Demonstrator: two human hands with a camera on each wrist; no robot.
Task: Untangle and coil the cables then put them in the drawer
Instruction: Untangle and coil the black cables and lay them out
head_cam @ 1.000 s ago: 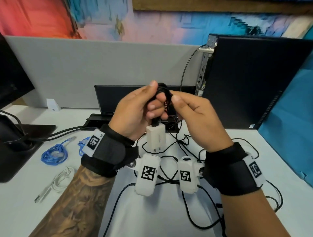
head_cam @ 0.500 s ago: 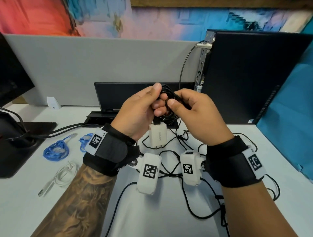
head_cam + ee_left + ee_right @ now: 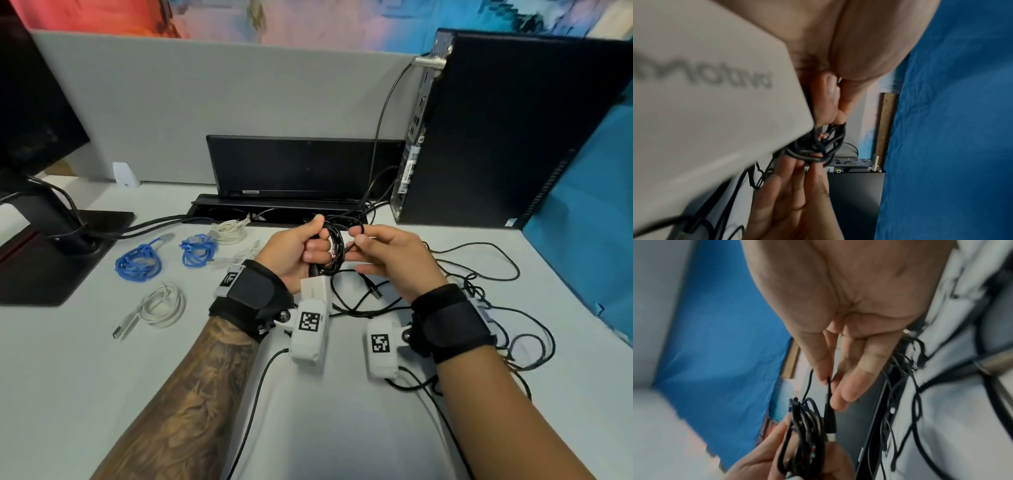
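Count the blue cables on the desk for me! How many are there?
2. One blue cable lies coiled beside the black monitor base. The other blue cable lies to its right, next to the left hand. Others may be hidden.

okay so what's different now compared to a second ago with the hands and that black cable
Both hands and the black coil have dropped closer to the desk. The right hand now pinches the cable's free end. The left hand still grips the coil, white charger hanging below.
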